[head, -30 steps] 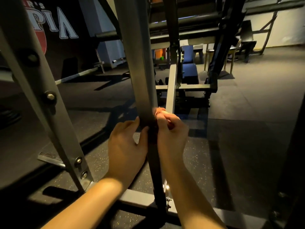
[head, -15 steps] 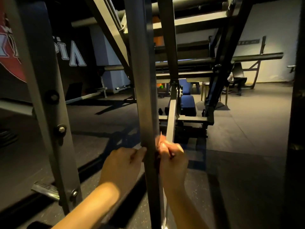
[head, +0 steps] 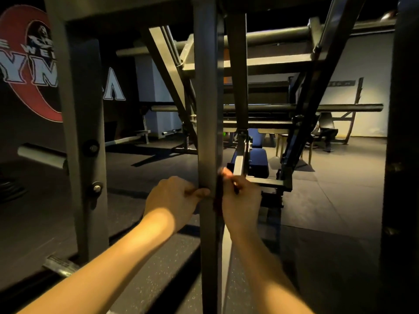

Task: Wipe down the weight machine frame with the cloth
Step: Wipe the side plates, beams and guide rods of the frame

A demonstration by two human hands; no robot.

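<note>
on 1 frame upright [head: 207, 109] | left hand [head: 174, 200] grips it | right hand [head: 241, 200] clutches 1 cloth [head: 219, 193]

The left hand [head: 174, 198] and right hand [head: 242, 200] are bare, and the left forearm [head: 118, 252] at seven o'clock and right forearm [head: 260, 268] at five o'clock are uncovered too.

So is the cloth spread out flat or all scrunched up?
Scrunched up, it looks like. Only a thin red strip of the cloth shows, squeezed between the right hand and the grey post.
</note>
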